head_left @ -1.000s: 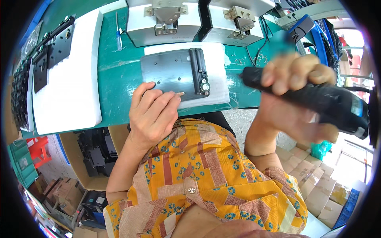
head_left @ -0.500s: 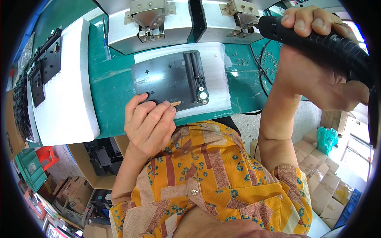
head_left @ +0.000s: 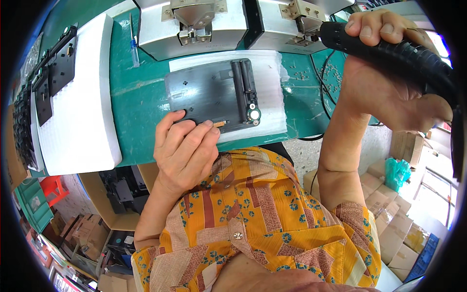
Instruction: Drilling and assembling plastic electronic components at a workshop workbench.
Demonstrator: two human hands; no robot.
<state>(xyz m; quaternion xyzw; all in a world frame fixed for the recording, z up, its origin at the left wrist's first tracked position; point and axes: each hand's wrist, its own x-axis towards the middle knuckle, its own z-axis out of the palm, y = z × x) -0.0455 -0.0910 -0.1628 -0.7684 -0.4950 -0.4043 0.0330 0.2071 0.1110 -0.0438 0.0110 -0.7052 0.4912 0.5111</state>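
A flat black plastic panel (head_left: 204, 95) lies on a white foam sheet (head_left: 272, 97) on the bench. Along its right side run a long ridge and a round metal piece (head_left: 253, 115). My left hand (head_left: 187, 151) is closed on the panel's near-left edge, fingertips on top beside a small brass-coloured strip (head_left: 220, 124); its thumb is hidden. Raised at the right, my right hand (head_left: 384, 73) wraps round a black electric screwdriver (head_left: 404, 61). The screwdriver's nose points left, close to the metal outlet of the right-hand screw feeder (head_left: 306, 27).
Another screw feeder (head_left: 194, 39) stands left of it. Loose screws (head_left: 331, 75) and a black cable (head_left: 321, 85) lie at the right. More black panels (head_left: 61, 73) rest on thick white foam (head_left: 78, 107) at the left. Below the bench sits a carton (head_left: 95, 199) of black parts.
The bench and everything on it appear shifted slightly to the right in the picture. Both hands keep nearly the same hold, with the screwdriver's nose still by the feeder outlet.
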